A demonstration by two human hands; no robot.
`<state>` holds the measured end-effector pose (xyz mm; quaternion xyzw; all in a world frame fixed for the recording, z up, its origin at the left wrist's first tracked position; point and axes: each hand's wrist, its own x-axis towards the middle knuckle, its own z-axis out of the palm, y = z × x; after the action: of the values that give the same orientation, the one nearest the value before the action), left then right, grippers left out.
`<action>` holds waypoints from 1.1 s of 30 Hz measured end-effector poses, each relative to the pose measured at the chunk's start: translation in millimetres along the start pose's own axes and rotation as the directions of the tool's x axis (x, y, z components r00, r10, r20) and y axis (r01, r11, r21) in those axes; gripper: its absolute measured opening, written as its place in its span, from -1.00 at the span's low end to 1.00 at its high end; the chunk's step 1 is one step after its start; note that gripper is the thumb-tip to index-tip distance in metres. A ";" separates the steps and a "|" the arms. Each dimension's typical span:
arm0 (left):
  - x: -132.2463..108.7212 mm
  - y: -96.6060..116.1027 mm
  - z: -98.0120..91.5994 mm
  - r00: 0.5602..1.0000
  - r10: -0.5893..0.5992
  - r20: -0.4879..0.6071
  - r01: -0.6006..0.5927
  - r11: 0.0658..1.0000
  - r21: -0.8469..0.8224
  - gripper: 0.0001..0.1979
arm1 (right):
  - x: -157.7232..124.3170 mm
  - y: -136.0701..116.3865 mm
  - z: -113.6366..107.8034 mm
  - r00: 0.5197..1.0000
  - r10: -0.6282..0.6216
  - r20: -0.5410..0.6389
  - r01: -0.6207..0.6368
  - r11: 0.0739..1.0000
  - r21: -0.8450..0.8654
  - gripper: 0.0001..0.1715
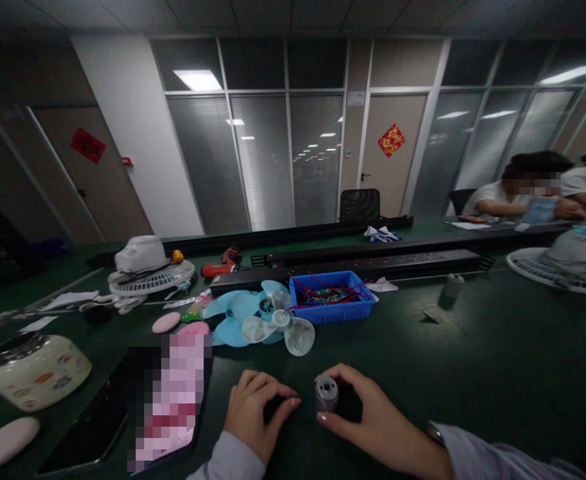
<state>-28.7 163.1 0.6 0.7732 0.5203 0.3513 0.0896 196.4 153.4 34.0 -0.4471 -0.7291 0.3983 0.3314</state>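
Between the thumb and fingers of my right hand (365, 410) is a small grey metal cylinder, which looks like an electric motor (327, 395). It stands upright, its round end with small holes facing up. My left hand (260, 410) is just left of it, closed, thumb and index fingertips brought together. Whatever those fingertips may hold is too small to make out. Beyond both hands lie pale blue fan blades (240, 313) and a greyish three-bladed propeller (300, 333). Touching them is a blue plastic bin (333, 311) of tangled red and black wires with small parts.
At left are a patterned jar (40, 373), a dark phone or tablet (95, 420) and a pinkish oval object (5, 443). Farther back are a white fan (147, 267), a red drill (220, 265) and long black bars (373, 260). Another grey cylinder (453, 285) stands right; people (503, 200) sit beyond.
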 end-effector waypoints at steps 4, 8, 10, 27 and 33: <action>4.1 10.9 -2.7 0.983 0.050 -0.179 -0.068 0.993 -0.095 -0.91 | 0.5 -1.5 -1.5 1.000 -0.009 0.017 0.008 0.998 0.056 -0.67; 6.8 35.0 2.2 0.955 0.177 -0.238 -0.223 0.958 -0.182 -0.93 | 1.6 0.8 -2.1 0.999 -0.024 0.025 0.022 0.997 0.074 -0.71; 7.3 43.8 6.5 0.960 0.191 -0.206 -0.235 0.948 -0.215 -0.93 | 1.5 2.6 -2.0 0.999 -0.032 0.021 0.030 0.997 0.070 -0.71; 17.4 51.9 19.3 0.986 0.076 -0.149 -0.115 0.956 -0.269 -0.89 | 1.4 2.8 1.4 0.999 -0.029 -0.032 0.030 0.999 0.022 -0.75; 18.4 53.6 18.3 0.986 0.078 -0.145 -0.119 0.946 -0.300 -0.91 | 1.4 2.2 1.5 0.999 -0.034 -0.042 0.034 0.999 0.007 -0.75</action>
<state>26.6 159.6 22.4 0.7500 0.4247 0.4822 0.1570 195.5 154.8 31.6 -0.4416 -0.7279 0.3861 0.3551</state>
